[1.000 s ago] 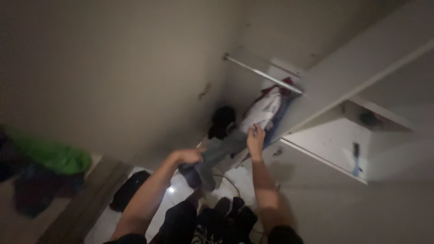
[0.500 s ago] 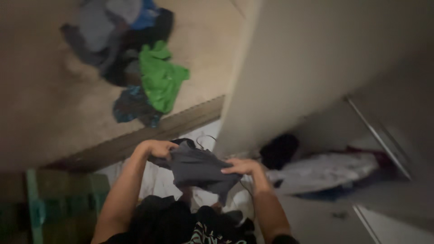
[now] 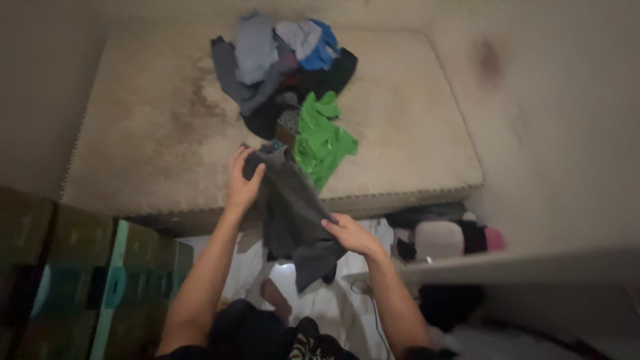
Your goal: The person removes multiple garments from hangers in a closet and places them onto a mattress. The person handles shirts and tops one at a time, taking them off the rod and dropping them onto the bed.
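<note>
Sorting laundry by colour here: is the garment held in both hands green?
No, the garment gripped by the left hand and right hand is dark grey.

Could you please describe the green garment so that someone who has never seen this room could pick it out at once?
Start at the bare, stained mattress that fills the upper part of the view, and find the heap of clothes near its middle. The green garment lies crumpled at the heap's near edge, just beyond the dark grey garment held in both hands. It is the only bright green piece; its neighbours are grey, blue and black.
</note>
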